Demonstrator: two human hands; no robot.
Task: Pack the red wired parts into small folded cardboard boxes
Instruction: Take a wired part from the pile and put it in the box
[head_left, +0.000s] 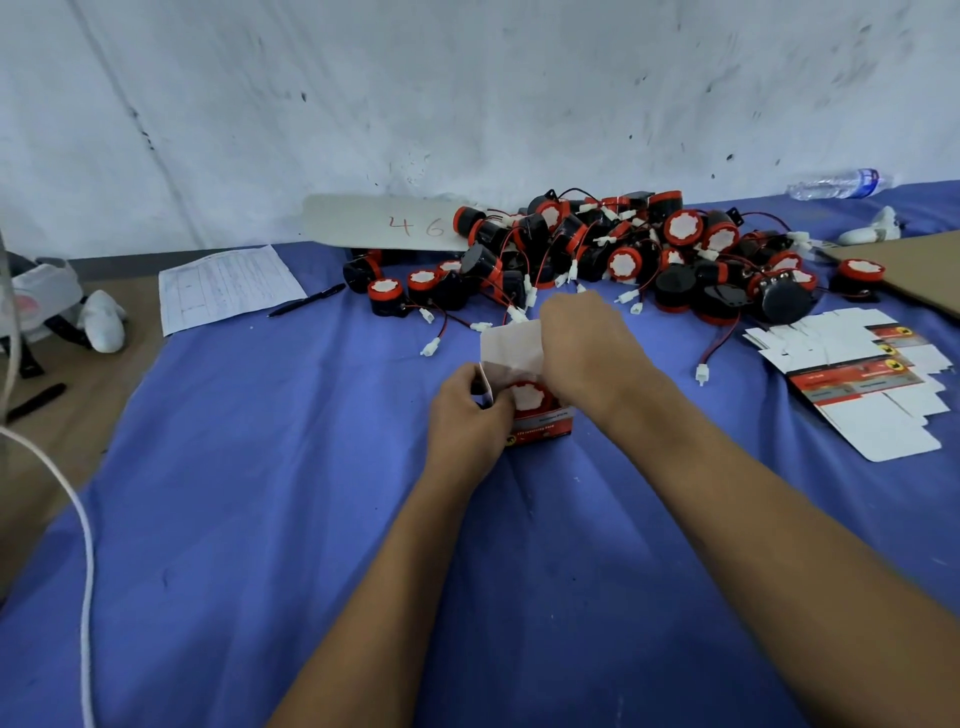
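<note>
A small cardboard box (543, 423) stands upright on the blue cloth (260, 467) covering the bench, its top open and its white lid flap (511, 351) raised. One red wired part (530, 397) sits inside the box, its red-rimmed white face up. The left hand (467, 415) grips the box's left side, its fingers (480, 387) curled round a side flap. The right hand (584, 348) is at the lid flap, fingers curled onto its right edge (the fingertips themselves are hidden behind the hand).

Just beyond the box lies the heap of red wired parts (623, 254), black bodies with red caps and trailing red-and-black leads ending in white plugs. To the right of the box, well apart, a stack of flat unfolded boxes (862, 384) lies on the cloth. Beyond and left of the box are a printed sheet (228, 288) and a pen (306, 300) touching its corner. Left of the heap, a card marked "46" (389, 226) leans by the wall. A water bottle (839, 183) lies far right of the heap.
</note>
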